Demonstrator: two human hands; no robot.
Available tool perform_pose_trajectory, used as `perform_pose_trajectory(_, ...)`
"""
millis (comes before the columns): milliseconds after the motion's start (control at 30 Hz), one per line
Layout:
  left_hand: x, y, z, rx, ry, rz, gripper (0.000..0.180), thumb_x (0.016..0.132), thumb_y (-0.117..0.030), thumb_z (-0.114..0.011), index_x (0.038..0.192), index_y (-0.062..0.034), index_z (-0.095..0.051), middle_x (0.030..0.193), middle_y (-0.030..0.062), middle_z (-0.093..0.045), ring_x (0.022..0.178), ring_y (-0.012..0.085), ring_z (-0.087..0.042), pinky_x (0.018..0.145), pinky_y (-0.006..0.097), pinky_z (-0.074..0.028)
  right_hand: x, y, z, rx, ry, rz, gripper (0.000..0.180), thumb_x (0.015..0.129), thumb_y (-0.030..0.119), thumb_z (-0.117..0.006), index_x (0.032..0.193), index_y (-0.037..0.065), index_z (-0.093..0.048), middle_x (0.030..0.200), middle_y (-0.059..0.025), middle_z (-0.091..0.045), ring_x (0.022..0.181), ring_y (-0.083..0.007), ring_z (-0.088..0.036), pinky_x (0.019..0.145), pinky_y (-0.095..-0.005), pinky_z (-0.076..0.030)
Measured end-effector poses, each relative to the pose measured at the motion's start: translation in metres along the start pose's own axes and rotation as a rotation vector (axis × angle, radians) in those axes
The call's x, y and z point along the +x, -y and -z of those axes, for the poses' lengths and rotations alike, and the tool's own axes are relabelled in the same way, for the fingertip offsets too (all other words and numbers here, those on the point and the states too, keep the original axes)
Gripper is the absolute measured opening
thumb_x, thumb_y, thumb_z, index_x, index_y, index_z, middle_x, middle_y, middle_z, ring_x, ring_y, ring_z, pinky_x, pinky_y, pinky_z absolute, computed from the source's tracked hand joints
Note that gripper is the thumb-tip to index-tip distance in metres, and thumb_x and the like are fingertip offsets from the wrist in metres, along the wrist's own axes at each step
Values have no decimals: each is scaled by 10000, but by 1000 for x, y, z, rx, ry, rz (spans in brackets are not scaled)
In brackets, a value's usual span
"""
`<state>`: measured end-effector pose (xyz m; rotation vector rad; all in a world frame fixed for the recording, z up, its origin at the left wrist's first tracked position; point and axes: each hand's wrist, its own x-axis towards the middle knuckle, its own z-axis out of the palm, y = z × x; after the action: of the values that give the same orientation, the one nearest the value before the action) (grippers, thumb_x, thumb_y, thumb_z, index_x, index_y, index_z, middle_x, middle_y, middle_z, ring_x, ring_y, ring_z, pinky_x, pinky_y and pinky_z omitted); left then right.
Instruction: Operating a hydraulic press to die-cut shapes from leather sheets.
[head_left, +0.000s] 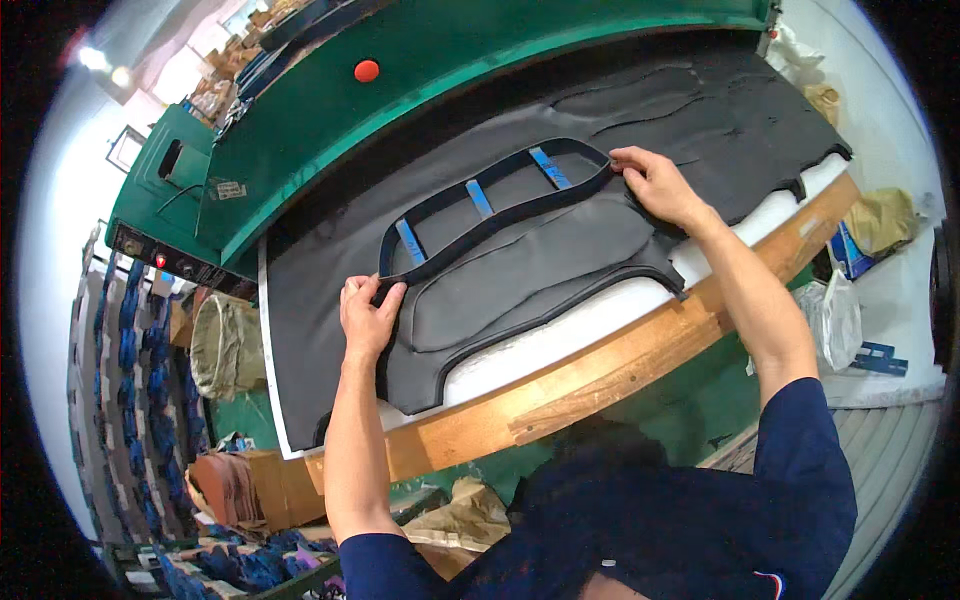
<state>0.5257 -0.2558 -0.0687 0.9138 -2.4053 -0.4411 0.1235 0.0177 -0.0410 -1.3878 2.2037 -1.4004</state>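
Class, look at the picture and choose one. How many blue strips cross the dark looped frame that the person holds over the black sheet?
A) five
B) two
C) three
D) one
C: three blue strips span the dark looped frame, which the left hand grips at one end and the right hand at the other, over the black sheet.
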Motion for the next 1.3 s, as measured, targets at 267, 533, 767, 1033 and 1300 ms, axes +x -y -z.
perform_pose_trajectory(267,-3,20,2,-28,-50,-51,388,802,-329,-782,1072,-53,-736,1035,116,-633,1003,306,-583,888,405,-481,-122,50,21,-422,-189,203,373,898,42,-580,1268,-4,-598,1223,-180,-632,1164,-316,-598,1012,-373,-467)
perform_pose_trajectory(533,-5,5,0,60,-92,-101,357,847,-356,-748,1064,-73,-743,1049,127,-626,1017,320,-580,893,433,-478,-228,-36,64,-517,-445,61,206,940,39,-486,1066,14,-647,1017,-141,-626,991,-287,-600,916,-387,-483)
perform_pose_trajectory(767,-8,6,1,137,-138,-152,359,837,-326,-762,1024,-21,-733,1018,154,-654,985,349,-605,876,425,-491,-227,-33,70,-624,-409,181,166,901,95,-528,996,50,-657,965,-121,-628,943,-316,-592,866,-431,-450)
perform_pose_trajectory(1033,-63,-62,21,19,-351,-75,267,911,-93,-672,1126,62,-646,1098,209,-651,1034,360,-613,925,407,-478,-221,-36,134,-437,-194,172,189,868,71,-618,1049,25,-647,1019,-157,-661,986,-349,-616,874,-439,-478)
perform_pose_trajectory(1300,-196,-228,-55,254,-177,-90,84,826,-30,-605,875,-24,-673,814,134,-633,723,304,-552,749,422,-413,-196,-100,204,-419,-380,335,100,838,9,-536,837,10,-636,757,-107,-639,678,-307,-612,652,-405,-485)
